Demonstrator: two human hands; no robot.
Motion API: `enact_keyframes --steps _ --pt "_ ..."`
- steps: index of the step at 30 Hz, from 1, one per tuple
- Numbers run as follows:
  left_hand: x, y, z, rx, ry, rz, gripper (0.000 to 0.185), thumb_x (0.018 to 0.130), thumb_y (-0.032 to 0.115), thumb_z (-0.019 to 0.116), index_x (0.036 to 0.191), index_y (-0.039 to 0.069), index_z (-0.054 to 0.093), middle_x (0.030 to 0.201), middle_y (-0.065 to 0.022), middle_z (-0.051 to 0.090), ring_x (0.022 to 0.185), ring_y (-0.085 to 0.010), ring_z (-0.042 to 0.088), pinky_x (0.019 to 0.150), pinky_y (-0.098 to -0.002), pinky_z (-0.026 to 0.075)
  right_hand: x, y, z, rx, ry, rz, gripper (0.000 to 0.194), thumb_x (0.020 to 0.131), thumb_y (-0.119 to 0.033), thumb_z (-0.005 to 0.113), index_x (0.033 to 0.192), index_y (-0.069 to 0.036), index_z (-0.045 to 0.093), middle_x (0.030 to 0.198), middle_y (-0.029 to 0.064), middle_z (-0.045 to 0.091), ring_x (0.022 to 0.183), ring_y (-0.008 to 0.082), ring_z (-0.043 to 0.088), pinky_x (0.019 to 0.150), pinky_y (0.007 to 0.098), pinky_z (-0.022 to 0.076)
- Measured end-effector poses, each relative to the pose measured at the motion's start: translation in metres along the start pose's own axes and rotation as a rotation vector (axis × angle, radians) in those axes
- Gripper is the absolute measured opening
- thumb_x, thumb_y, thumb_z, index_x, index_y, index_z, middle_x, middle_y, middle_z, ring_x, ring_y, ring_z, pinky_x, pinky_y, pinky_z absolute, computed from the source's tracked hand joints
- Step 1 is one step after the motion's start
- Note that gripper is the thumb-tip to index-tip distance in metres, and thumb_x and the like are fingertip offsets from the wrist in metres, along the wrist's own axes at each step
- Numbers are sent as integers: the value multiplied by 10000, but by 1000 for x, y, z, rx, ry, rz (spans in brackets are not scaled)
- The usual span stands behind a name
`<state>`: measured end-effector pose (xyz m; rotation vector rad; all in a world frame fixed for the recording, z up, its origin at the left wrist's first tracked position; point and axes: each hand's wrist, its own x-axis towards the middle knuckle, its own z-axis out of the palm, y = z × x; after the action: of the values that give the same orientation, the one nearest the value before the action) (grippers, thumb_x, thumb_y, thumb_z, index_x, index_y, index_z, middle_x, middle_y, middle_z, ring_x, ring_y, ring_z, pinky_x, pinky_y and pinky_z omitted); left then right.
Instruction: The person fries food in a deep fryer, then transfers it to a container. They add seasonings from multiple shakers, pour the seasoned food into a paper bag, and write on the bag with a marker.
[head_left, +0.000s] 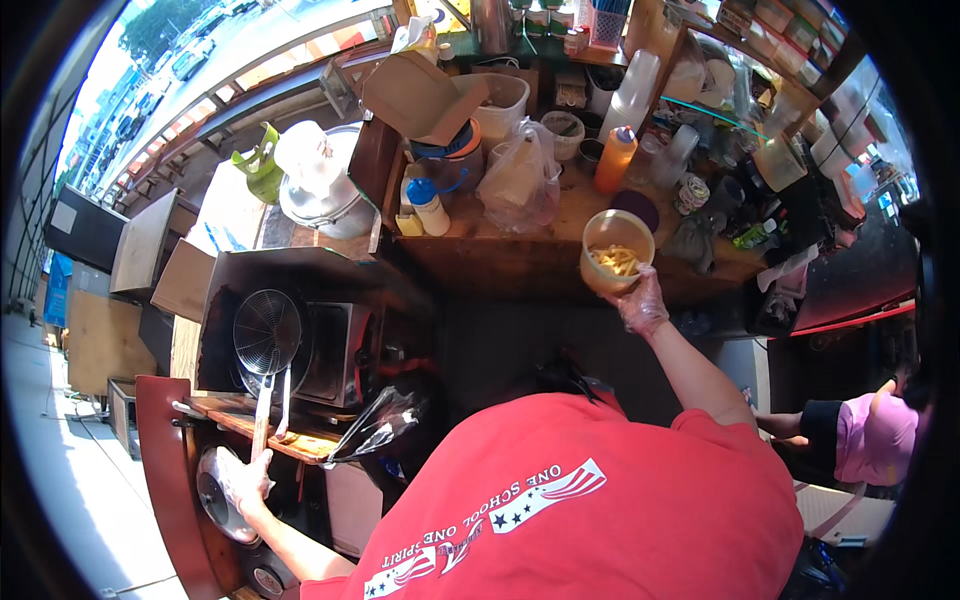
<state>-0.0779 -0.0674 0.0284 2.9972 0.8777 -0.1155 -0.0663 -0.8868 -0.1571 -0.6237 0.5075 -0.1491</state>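
My left hand (251, 476), in a clear plastic glove, grips the end of the long handle of a round wire-mesh skimmer (268, 330). The skimmer's mesh lies over a dark pan beside a metal stove unit (330, 352). Just under my left hand is a shiny round metal lid or bowl (214, 499). My right hand (643, 304), also gloved, holds a translucent round plastic tub (615, 225) with French fries (616, 260) in it, tilted so its inside shows. The tub is in front of the wooden counter's edge. Part of my right fingers is hidden behind the tub.
On the wooden counter (450, 251) stand an orange squeeze bottle (616, 161), a blue-capped bottle (430, 206), a plastic bag (521, 180) and stacked cups (634, 94). A large metal pot (330, 210) and green gas cylinder (262, 169) are at the left. Another person (874, 439) is at the far right.
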Motion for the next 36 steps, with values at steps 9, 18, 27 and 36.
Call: enact_keyframes --steps 9,18,27,36 --pt "-78 129 -27 125 546 285 762 853 187 885 1481 -46 520 980 -157 714 736 -215 679 692 -350 559 108 -91 -56 -102 392 62 1108 905 -694 681 1700 -170 115 1746 179 184 1593 406 241 1221 651 302" --pt "-257 445 34 -559 -141 834 706 872 404 846 1391 -23 631 1116 -247 761 872 -335 770 788 -438 611 44 -65 31 -979 -662 884 815 970 -595 654 1628 -166 437 1641 94 449 1496 324 410 1232 534 334" --pt "-293 390 17 -577 89 1123 229 906 98 679 1124 111 748 865 -99 708 742 -317 695 657 -442 568 -3 -38 222 -547 -1433 1455 799 1085 -603 419 1681 -91 272 1714 157 319 1543 364 372 1264 530 294" --pt "-376 235 -9 -776 381 227 144 969 111 644 980 53 776 872 -116 763 788 -329 740 714 -393 600 -40 69 264 -91 -1224 1694 785 1004 -342 517 1707 -245 183 1719 99 338 1535 521 319 1166 815 235"
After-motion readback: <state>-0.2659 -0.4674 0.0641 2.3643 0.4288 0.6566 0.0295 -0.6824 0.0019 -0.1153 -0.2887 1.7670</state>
